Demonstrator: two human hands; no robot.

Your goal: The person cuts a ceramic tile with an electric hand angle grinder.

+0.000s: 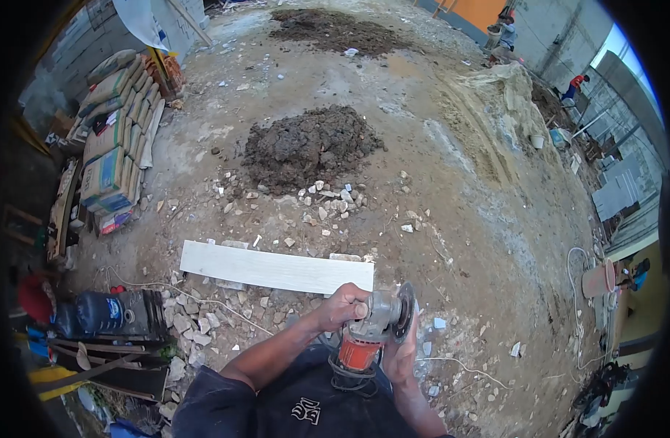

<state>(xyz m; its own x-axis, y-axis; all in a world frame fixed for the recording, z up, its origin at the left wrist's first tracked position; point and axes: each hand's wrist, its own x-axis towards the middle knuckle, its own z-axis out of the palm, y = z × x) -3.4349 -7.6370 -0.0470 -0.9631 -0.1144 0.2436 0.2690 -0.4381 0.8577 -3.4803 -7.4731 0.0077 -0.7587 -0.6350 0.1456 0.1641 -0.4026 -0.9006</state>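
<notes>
My left hand [344, 304] grips the grey head of an angle grinder [375, 326] from above. The grinder has an orange body and its disc faces right. My right hand [402, 356] sits under and beside the disc guard, fingers against it. Just beyond my hands a long white tile plank [275, 268] lies flat on the rubble-strewn ground, its right end close to my left hand.
A mound of dark mortar [308, 144] lies beyond the plank, with broken stones [328, 201] around it. Stacked cement bags [114, 142] stand at left, a water jug [98, 312] at lower left. A white cable [189, 294] crosses the ground. People [506, 35] work far off.
</notes>
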